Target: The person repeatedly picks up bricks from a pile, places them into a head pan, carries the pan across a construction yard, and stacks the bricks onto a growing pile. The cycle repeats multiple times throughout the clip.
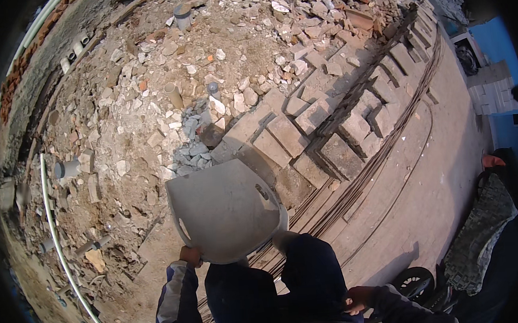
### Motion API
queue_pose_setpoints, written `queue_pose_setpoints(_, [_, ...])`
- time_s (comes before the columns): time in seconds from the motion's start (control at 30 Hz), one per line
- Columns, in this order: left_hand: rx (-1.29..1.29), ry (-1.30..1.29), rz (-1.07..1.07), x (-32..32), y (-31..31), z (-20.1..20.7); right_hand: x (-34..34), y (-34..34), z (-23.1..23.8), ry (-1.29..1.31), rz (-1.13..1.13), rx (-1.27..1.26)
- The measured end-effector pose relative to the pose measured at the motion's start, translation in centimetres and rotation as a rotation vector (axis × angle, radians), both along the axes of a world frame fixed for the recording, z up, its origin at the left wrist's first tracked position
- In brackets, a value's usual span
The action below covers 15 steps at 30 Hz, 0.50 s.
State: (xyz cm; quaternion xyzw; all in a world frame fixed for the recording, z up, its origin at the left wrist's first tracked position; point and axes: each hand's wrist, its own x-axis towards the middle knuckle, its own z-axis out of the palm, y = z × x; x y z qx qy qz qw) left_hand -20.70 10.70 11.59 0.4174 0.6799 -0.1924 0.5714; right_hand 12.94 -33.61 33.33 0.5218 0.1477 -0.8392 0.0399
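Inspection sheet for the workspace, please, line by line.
Surface: stony earth ahead and left; flat paving right.
Job's things: grey pan with handle slots, in front of the legs.
Clutter: stone blocks in a rough row; broken rubble; long thin rods running alongside.
Hands: left hand grips the pan's near-left edge; right hand beside the right leg, apart from the pan, contact unclear.
Cables: thin dark curved line on the paving; cable or rod, cannot tell.
Surroundings: white pipe left; wheel lower right.
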Motion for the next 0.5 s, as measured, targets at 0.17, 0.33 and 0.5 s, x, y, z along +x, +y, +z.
queue_pose_setpoints(0.17, [0.047, -0.033, -0.355, 4.0, 2.8, -11.1, 10.0, 17.7, -15.4, -0.888, -0.271, 0.72])
queue_pose_setpoints(0.33, [0.137, -0.022, -0.688, 5.7, 4.2, -20.6, 20.2, 27.0, -37.4, -1.095, -0.371, 0.931])
queue_pose_setpoints(0.5, [0.382, 0.041, -0.808, 8.1, 4.8, -25.6, 31.2, 32.4, -55.8, -1.427, -0.139, 1.051])
